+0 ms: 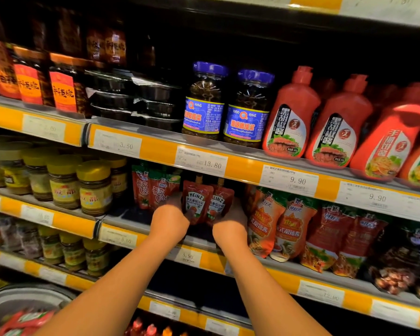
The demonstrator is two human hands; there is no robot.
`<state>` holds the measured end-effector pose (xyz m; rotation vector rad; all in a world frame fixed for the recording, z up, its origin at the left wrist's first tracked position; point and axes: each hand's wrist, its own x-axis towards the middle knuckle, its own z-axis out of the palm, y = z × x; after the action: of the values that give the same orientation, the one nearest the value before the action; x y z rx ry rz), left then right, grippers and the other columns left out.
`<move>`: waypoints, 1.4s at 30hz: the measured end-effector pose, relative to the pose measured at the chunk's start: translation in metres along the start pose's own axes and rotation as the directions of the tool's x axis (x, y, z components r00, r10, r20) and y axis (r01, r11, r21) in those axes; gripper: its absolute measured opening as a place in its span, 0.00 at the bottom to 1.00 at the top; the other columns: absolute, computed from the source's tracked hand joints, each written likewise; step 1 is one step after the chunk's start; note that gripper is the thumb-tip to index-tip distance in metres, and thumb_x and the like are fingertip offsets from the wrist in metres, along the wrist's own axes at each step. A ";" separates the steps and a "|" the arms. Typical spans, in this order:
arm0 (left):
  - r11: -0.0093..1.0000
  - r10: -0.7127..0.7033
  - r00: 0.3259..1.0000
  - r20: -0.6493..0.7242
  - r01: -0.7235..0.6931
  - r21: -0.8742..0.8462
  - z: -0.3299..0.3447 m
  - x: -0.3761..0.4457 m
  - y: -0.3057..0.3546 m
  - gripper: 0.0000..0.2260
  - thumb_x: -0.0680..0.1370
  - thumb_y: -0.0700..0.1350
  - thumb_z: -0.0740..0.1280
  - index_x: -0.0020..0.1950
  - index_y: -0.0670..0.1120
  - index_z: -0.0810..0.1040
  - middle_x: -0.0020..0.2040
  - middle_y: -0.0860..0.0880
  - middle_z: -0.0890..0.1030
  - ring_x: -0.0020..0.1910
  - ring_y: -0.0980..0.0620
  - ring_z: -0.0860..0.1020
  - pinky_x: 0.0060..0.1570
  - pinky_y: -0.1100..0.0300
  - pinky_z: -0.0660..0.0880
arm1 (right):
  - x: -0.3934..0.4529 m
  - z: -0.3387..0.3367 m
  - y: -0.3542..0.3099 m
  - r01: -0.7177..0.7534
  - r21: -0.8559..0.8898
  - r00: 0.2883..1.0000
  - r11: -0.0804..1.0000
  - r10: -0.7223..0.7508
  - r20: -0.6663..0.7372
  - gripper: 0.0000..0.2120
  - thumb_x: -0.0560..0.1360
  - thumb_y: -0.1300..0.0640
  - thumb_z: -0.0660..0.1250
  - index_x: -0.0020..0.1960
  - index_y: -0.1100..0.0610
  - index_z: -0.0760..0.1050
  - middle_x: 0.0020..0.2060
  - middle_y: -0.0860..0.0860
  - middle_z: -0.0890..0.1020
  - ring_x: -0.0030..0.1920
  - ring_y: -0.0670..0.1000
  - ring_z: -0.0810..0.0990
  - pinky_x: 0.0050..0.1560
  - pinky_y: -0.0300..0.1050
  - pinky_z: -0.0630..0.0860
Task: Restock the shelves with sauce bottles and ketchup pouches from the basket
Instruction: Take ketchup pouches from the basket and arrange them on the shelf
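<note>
Down at the lower left, the grey basket (22,299) is holding red ketchup pouches (24,322). On the middle shelf (121,220), the left hand (169,223) is gripping one upright Heinz pouch (197,204), and the right hand (229,226) is gripping the second Heinz pouch (220,202) just beside it.

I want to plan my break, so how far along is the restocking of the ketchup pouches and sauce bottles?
Partly done. The red sauce bottles stand in a row on the upper shelf. In hand: the left hand and right hand are each setting a Heinz ketchup pouch upright on the middle shelf. Left: more red pouches lie in the basket at lower left.
</note>
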<state>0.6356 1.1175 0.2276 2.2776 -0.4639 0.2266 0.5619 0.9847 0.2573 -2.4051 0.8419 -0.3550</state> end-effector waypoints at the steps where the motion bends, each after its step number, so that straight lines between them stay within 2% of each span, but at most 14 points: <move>1: 1.000 0.001 1.000 -0.007 -0.001 0.010 0.000 -0.001 0.000 0.18 0.80 0.53 0.71 0.67 0.47 0.77 0.57 0.44 0.84 0.55 0.40 0.82 0.53 0.47 0.80 | -0.001 0.001 0.002 0.009 -0.002 1.000 1.000 -0.009 -0.001 0.11 0.83 0.58 0.60 0.65 0.53 0.70 0.63 0.54 0.77 0.62 0.55 0.78 0.59 0.41 0.73; 5: 1.000 0.000 0.997 -0.083 -0.001 -0.021 0.002 -0.005 0.000 0.16 0.79 0.52 0.73 0.64 0.47 0.79 0.53 0.45 0.85 0.52 0.42 0.82 0.49 0.49 0.81 | -0.006 0.003 0.009 -0.021 0.143 1.000 0.989 0.022 -0.003 0.10 0.82 0.58 0.63 0.63 0.54 0.71 0.66 0.56 0.78 0.64 0.58 0.78 0.63 0.46 0.75; 9: 0.999 -0.037 0.992 -0.124 0.032 -0.043 0.002 -0.005 0.000 0.14 0.78 0.52 0.74 0.60 0.47 0.81 0.50 0.47 0.86 0.49 0.43 0.83 0.47 0.52 0.80 | -0.017 -0.002 0.014 0.056 0.291 0.993 0.955 -0.023 -0.113 0.35 0.78 0.59 0.69 0.81 0.52 0.58 0.67 0.58 0.78 0.63 0.62 0.79 0.59 0.50 0.79; 11: 0.998 -0.045 0.991 -0.127 0.038 -0.055 0.002 -0.006 0.001 0.14 0.78 0.52 0.74 0.60 0.48 0.81 0.51 0.47 0.86 0.50 0.43 0.83 0.47 0.52 0.81 | -0.024 -0.006 0.016 0.050 0.360 0.997 0.932 -0.023 -0.078 0.40 0.76 0.60 0.68 0.82 0.52 0.53 0.58 0.59 0.81 0.55 0.62 0.81 0.49 0.49 0.80; 14: 0.998 -0.055 0.988 -0.141 0.055 -0.005 0.005 -0.005 0.003 0.12 0.79 0.52 0.73 0.58 0.47 0.82 0.50 0.47 0.85 0.48 0.43 0.83 0.42 0.55 0.78 | -0.034 -0.011 0.021 0.066 0.357 0.998 0.932 -0.054 -0.046 0.39 0.75 0.60 0.67 0.81 0.54 0.53 0.40 0.55 0.78 0.38 0.55 0.77 0.31 0.41 0.68; 16: 0.996 -0.082 0.986 -0.144 0.083 0.006 0.008 -0.006 0.004 0.10 0.79 0.51 0.73 0.55 0.47 0.82 0.47 0.46 0.85 0.45 0.43 0.83 0.39 0.58 0.75 | -0.040 -0.014 0.023 0.085 0.354 0.996 0.931 -0.071 -0.053 0.32 0.75 0.60 0.67 0.76 0.61 0.59 0.34 0.54 0.74 0.32 0.53 0.72 0.27 0.41 0.66; 18: 0.995 -0.098 0.984 -0.150 0.095 -0.026 0.010 -0.008 0.004 0.10 0.78 0.52 0.73 0.55 0.47 0.83 0.47 0.47 0.85 0.45 0.43 0.83 0.40 0.57 0.76 | -0.043 -0.014 0.025 0.091 0.346 0.996 0.934 -0.078 -0.051 0.21 0.76 0.59 0.68 0.65 0.65 0.68 0.33 0.55 0.71 0.32 0.52 0.70 0.29 0.44 0.65; 20: 0.993 -0.109 0.981 -0.162 0.101 -0.054 0.011 -0.009 0.006 0.11 0.78 0.52 0.74 0.55 0.47 0.83 0.47 0.48 0.85 0.44 0.45 0.82 0.39 0.58 0.74 | -0.047 -0.014 0.026 0.102 0.336 0.995 0.936 -0.088 -0.055 0.10 0.77 0.57 0.68 0.54 0.58 0.70 0.35 0.54 0.72 0.33 0.52 0.71 0.31 0.45 0.66; 22: 0.989 -0.145 0.977 -0.154 0.141 -0.035 0.009 -0.010 0.007 0.11 0.77 0.50 0.76 0.47 0.43 0.82 0.41 0.48 0.84 0.37 0.48 0.79 0.34 0.59 0.73 | -0.050 -0.014 0.028 0.118 0.315 0.993 0.942 -0.102 -0.067 0.11 0.77 0.54 0.69 0.47 0.52 0.66 0.39 0.52 0.74 0.35 0.50 0.73 0.32 0.44 0.67; 25: 0.984 -0.178 0.974 -0.141 0.177 -0.018 0.000 -0.018 0.008 0.16 0.77 0.49 0.76 0.37 0.41 0.75 0.32 0.47 0.77 0.29 0.49 0.74 0.28 0.57 0.73 | -0.056 -0.011 0.032 0.166 0.271 0.985 0.948 -0.144 -0.098 0.13 0.78 0.50 0.69 0.51 0.50 0.63 0.44 0.49 0.73 0.40 0.49 0.74 0.33 0.42 0.66; 29: 0.996 -0.013 0.985 -0.172 -0.003 -0.093 -0.022 -0.047 0.004 0.11 0.81 0.54 0.69 0.55 0.47 0.78 0.49 0.48 0.83 0.41 0.54 0.76 0.38 0.59 0.74 | -0.072 -0.002 0.039 0.279 0.267 0.957 0.922 -0.245 -0.156 0.20 0.79 0.50 0.67 0.67 0.47 0.63 0.57 0.41 0.70 0.54 0.43 0.71 0.48 0.38 0.70; 32: 0.980 0.098 0.981 -0.168 -0.124 -0.153 -0.041 -0.077 -0.014 0.17 0.81 0.56 0.68 0.69 0.55 0.77 0.65 0.60 0.78 0.62 0.61 0.75 0.58 0.62 0.74 | -0.090 0.009 0.037 0.381 0.274 0.923 0.883 -0.349 -0.162 0.29 0.80 0.52 0.66 0.76 0.40 0.58 0.69 0.35 0.63 0.66 0.37 0.65 0.64 0.40 0.68; 36: 0.988 0.089 0.986 -0.141 -0.105 -0.111 -0.063 -0.118 -0.061 0.21 0.80 0.60 0.67 0.73 0.61 0.73 0.68 0.68 0.72 0.66 0.68 0.68 0.64 0.62 0.69 | -0.115 0.033 0.025 0.484 0.250 0.874 0.839 -0.475 -0.098 0.29 0.80 0.53 0.66 0.76 0.37 0.59 0.73 0.32 0.60 0.74 0.38 0.63 0.73 0.44 0.68; 42: 1.000 -0.015 0.998 -0.058 0.015 -0.006 -0.083 -0.184 -0.158 0.25 0.79 0.68 0.62 0.75 0.67 0.67 0.69 0.79 0.61 0.67 0.79 0.60 0.67 0.65 0.65 | -0.149 0.088 0.003 0.596 0.191 0.788 0.780 -0.614 0.047 0.30 0.82 0.48 0.64 0.79 0.38 0.55 0.78 0.33 0.57 0.78 0.37 0.55 0.77 0.39 0.57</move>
<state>0.5279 1.3247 0.1221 2.2624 -0.4171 0.2825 0.4826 1.1144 0.1758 -2.4515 -0.0486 -0.5089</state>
